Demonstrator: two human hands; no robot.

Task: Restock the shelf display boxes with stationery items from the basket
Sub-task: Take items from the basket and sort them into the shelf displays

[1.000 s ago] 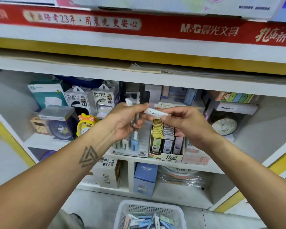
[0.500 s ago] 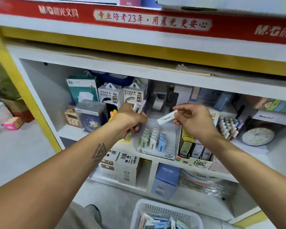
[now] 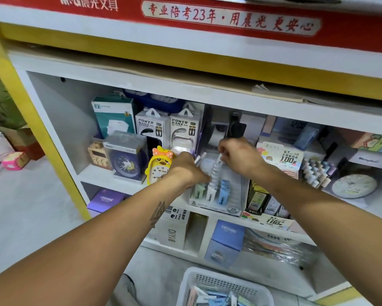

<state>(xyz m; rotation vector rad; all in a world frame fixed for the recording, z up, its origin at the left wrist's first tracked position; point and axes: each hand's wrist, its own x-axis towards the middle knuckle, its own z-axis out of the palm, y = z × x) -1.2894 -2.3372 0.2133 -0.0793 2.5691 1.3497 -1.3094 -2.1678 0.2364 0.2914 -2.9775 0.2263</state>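
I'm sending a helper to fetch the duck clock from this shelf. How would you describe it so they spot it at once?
Look in the white shelf unit, on the upper ledge, just right of the dark blue boxed clock and below the two power bank boxes. The duck clock is bright yellow with an orange polka-dot bow, the only unboxed cartoon shape there.

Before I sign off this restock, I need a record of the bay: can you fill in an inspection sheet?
Surface: white shelf, crowded with stock.
Job's things: clear display box holds rows of small packs; white basket on the floor has more.
Clutter: power bank boxes, duck clock, round clock.
Hands: right hand sets a white pack at the back of the middle row; left hand grips spare packs beside the box.
Cables: nothing seen.
Surroundings: red banner above, cartons on the floor at left.
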